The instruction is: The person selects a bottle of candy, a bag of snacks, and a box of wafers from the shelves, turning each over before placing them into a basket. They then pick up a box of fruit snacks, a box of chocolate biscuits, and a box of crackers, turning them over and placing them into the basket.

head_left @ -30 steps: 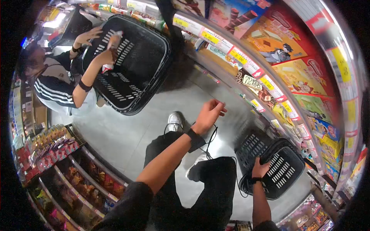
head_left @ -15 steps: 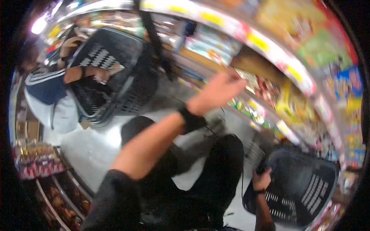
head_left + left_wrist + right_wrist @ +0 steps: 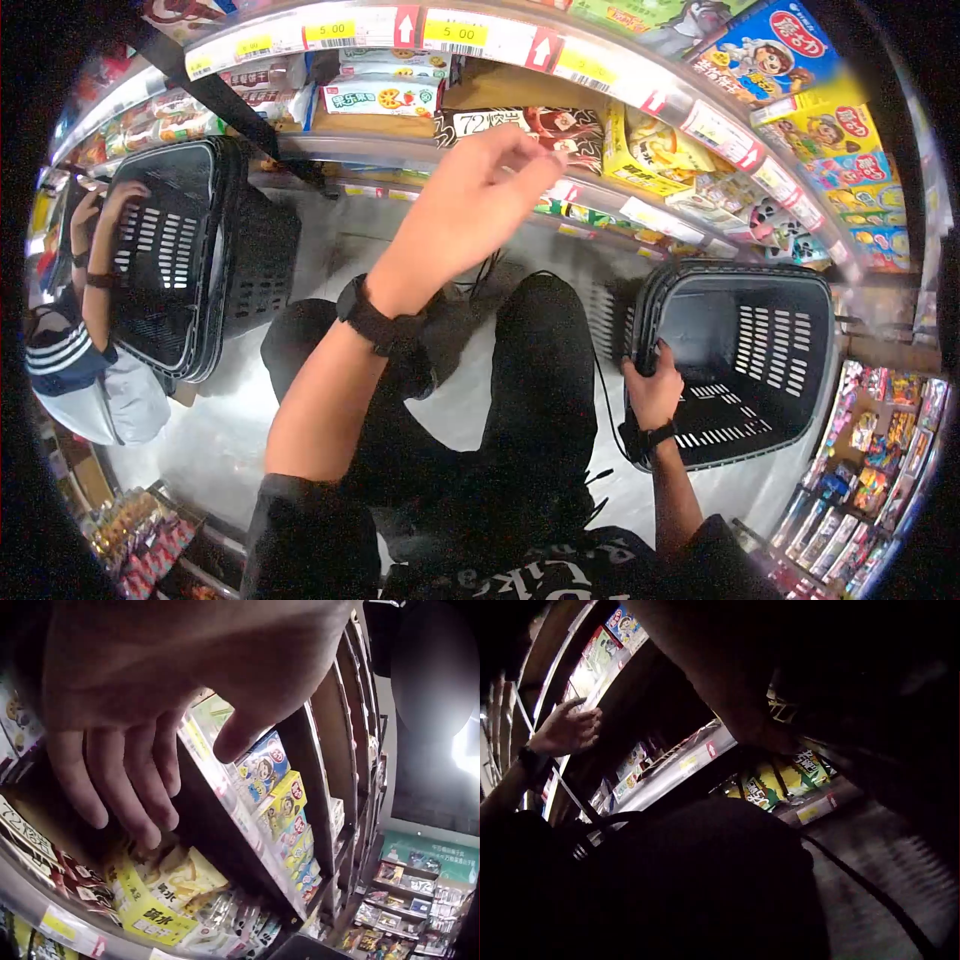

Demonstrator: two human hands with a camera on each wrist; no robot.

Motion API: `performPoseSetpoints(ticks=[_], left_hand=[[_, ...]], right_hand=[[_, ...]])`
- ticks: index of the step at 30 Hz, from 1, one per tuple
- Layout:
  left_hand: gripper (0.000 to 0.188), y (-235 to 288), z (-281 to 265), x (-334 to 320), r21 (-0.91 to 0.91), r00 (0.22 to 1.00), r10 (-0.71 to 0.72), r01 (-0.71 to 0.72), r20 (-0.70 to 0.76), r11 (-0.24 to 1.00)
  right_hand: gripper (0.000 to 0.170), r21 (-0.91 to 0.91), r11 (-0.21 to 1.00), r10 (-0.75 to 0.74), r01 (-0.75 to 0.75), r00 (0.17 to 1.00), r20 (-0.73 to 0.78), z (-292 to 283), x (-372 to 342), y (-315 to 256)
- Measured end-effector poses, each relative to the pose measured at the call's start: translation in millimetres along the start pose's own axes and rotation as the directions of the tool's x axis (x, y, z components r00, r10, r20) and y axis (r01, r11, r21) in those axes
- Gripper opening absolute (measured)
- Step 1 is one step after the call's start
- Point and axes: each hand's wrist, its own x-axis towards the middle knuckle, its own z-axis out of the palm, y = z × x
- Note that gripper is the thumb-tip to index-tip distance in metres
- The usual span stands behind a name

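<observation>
My left hand (image 3: 455, 220) reaches over the lower shelf with its fingers loosely bent and nothing in them. In the head view it overlaps a dark brown snack package marked 72 (image 3: 575, 128). A yellow display box of yellow packets (image 3: 154, 900) lies beneath the fingers in the left wrist view. White packs with an orange fruit picture (image 3: 380, 97) sit further left on that shelf. On my right, a black slotted shopping basket (image 3: 735, 455) is tilted with its mouth toward me. My right hand (image 3: 655, 390) grips its near-left rim. The right wrist view is mostly dark.
Another person's arms (image 3: 95, 270) reach into a second black basket (image 3: 205, 360) at the left. A shelf edge with price tags (image 3: 455, 35) curves above my left hand. Blue and yellow snack boxes (image 3: 770, 60) stand higher right. A snack rack (image 3: 835, 500) stands lower right.
The view has swung toward the shelf. My left hand has moved from above the floor to in front of the shelf. My right hand stays on the basket, which has turned more upright in view.
</observation>
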Motion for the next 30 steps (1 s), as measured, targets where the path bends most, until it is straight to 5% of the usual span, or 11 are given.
performPoseSetpoints(ticks=[4,7,10,12,16,18,21,24,25,28,30], left_hand=[[0.022,-13,-12,5,0.122,0.997,0.028,-0.018,-0.077,0.992],[0.024,-18,-24,3,0.119,0.99,0.004,0.013,-0.139,0.993],[0.031,-8,-30,0,0.144,0.979,-0.011,0.042,-0.205,0.989],[0.034,-6,-27,-3,0.133,0.966,0.019,0.015,-0.257,0.991],[0.038,-4,-23,-6,0.13,0.931,0.056,-0.009,-0.36,0.992],[0.041,-8,-18,-5,0.154,0.924,0.066,-0.007,-0.377,0.988],[0.04,-13,-11,-11,0.186,0.93,0.103,-0.038,-0.352,0.982],[0.038,-10,-14,-21,0.161,0.921,0.153,-0.101,-0.358,0.982],[0.038,0,-18,-29,0.099,0.931,0.099,-0.068,-0.352,0.993],[0.034,3,-27,-39,0.156,0.923,0.075,-0.016,-0.378,0.988],[0.035,1,-26,-38,0.147,0.92,0.089,-0.035,-0.382,0.989]], right_hand=[[0.053,-0.013,1.0,-0.006,0.007,1.0,0.03,-14,0,-24],[0.039,0.181,0.983,0.0,-0.013,0.997,0.072,-35,-3,-47],[0.034,0.212,0.971,-0.125,0.111,0.991,0.054,-54,-3,-49],[0.037,0.204,0.978,-0.081,0.043,0.98,0.181,-52,-9,-52],[0.036,0.128,0.985,-0.135,0.118,0.982,0.129,-47,-17,-69],[0.037,0.259,0.965,-0.038,-0.046,0.95,0.311,-54,-15,-76],[0.041,0.456,0.881,-0.034,-0.124,0.946,0.323,-47,-13,-66],[0.07,0.433,0.899,-0.131,0.065,0.984,0.125,-38,-11,-50],[0.084,0.186,0.943,-0.285,0.277,0.958,0.021,-50,-5,-59],[0.072,0.233,0.899,-0.359,0.37,0.929,-0.092,-66,21,-103],[0.056,0.152,0.812,-0.559,0.563,0.826,-0.072,-65,44,-123]])
